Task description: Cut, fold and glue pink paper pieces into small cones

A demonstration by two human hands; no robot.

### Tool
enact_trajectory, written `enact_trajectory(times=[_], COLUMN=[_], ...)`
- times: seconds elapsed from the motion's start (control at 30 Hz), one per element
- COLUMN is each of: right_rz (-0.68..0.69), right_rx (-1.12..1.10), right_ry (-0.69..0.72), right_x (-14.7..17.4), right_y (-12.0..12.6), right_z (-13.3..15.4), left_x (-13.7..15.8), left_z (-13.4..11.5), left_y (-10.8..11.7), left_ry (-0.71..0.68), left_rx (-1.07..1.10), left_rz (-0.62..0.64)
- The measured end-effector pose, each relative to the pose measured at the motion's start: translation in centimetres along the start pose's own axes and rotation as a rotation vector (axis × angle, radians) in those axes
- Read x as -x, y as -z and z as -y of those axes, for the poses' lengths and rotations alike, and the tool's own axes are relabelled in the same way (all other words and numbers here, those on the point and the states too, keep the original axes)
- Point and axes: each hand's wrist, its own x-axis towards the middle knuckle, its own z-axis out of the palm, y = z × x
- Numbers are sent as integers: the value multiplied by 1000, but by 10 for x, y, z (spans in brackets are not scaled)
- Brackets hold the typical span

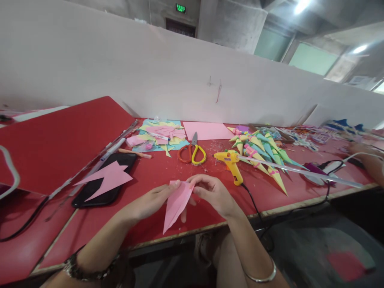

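Note:
Between my hands, just above the table's front edge, is a pink paper piece (176,206), its pointed end hanging downward. My left hand (156,202) grips its upper left edge, thumb on top and some fingers hidden behind the paper. At the upper right corner, my right hand (211,193) pinches the sheet between thumb and fingers. Beyond them lie scissors (193,150) with one red and one yellow handle. A yellow glue gun (231,164) with a long clear glue stick rests to the right. Left of my hands, a cut pink paper shape (109,180) lies on a black phone (90,196).
Pastel paper scraps (162,136) and a pink sheet (207,131) lie near the white partition (168,72). Several paper cones (267,150) are piled at right. A red board (66,144) leans at left. Another person's arm (367,160) shows at far right. The gun's cord drops over the edge.

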Motion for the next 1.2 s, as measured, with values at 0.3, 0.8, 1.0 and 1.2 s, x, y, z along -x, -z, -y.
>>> enact_trajectory(times=[0.3,0.8,1.0,1.2], right_rz=[-133,-526,-650,-627], right_rx=[11,88,42,57], right_ry=[-41,46,113,120], right_x=[-2,-5,-5,-3], right_y=[-4,-3,-7,-21], right_z=[-7,-14,-15,-12], left_x=[-1,-11,-10,-15], left_z=[0,10,9,10], left_y=[-1,7,-5,-26], left_ry=[-29,-226,-369,-369], left_rx=[23,57,332,187], left_rz=[36,-361,-379,-498])
